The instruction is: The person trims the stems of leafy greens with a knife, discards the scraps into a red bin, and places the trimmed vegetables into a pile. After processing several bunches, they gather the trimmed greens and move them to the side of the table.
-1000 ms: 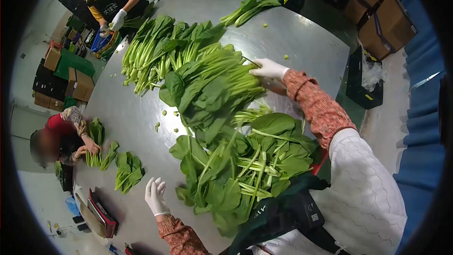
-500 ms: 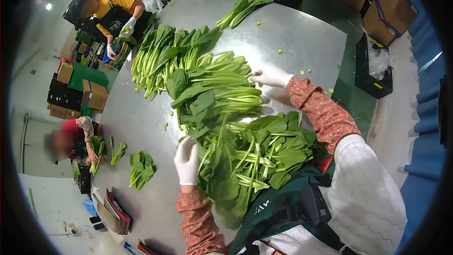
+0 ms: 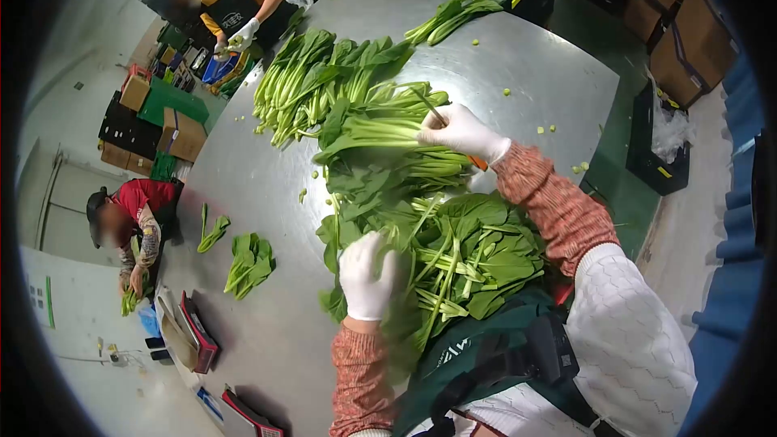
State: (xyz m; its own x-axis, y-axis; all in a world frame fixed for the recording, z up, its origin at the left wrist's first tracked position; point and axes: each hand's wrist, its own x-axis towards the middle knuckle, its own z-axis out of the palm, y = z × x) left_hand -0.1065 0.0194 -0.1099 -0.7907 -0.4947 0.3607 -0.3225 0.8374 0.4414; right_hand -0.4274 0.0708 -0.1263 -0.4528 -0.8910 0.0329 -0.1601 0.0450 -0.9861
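My right hand [image 3: 461, 131], in a white glove, is closed on the pale stem ends of some choy sum [image 3: 376, 131] above the middle row. A thin knife [image 3: 435, 111] also passes through this fist, its blade sticking out at the upper left and an orange handle end showing below the wrist. My left hand [image 3: 368, 275], gloved too, is beside the loose choy sum pile [image 3: 486, 251] nearest my body. Its fingers are curled but smeared by motion, with blurred green leaves right next to them. I cannot tell whether they grip any.
More choy sum [image 3: 303, 85] lies in rows across the metal table [image 3: 550, 65]. Small cut stem bits are scattered about. Two people [image 3: 251, 0] work at the left side. Red-edged scales [image 3: 198, 332] stand at the lower left; black crates [image 3: 660, 137] and cartons [image 3: 688, 48] at the right.
My right hand has moved up-left over the row and now grips stems, with the knife showing. My left hand has moved right toward the near pile. The whole view has shifted.
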